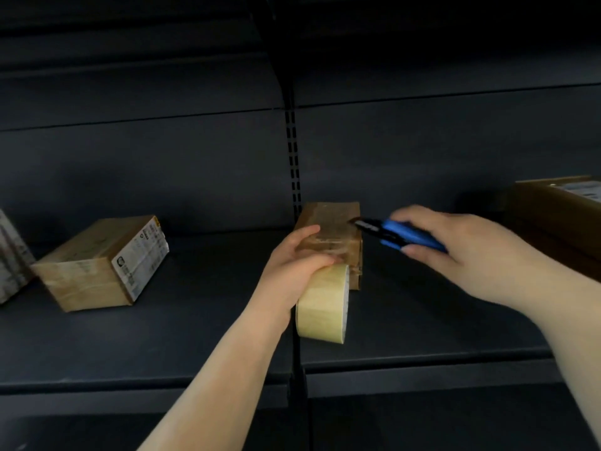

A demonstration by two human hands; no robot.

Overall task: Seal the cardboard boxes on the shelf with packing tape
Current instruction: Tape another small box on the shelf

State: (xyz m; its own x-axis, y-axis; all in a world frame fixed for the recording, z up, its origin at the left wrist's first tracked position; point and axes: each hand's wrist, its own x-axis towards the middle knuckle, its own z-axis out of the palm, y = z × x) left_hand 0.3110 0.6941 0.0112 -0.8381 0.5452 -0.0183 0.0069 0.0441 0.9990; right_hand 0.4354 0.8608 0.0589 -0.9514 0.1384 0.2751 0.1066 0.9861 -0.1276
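Observation:
A small cardboard box (335,222) with glossy tape on its top sits at the middle of the dark shelf (195,336). My left hand (292,265) grips a roll of yellowish packing tape (322,304) held against the box's near end. My right hand (468,249) holds a blue and black cutter (400,234), its black tip touching the box's right top edge. A second cardboard box (100,265) with a white label lies to the left.
A larger cardboard box (559,216) stands at the right edge of the shelf. A pale labelled item (13,258) leans at the far left. A slotted upright post (292,157) runs up the dark back panel behind the middle box.

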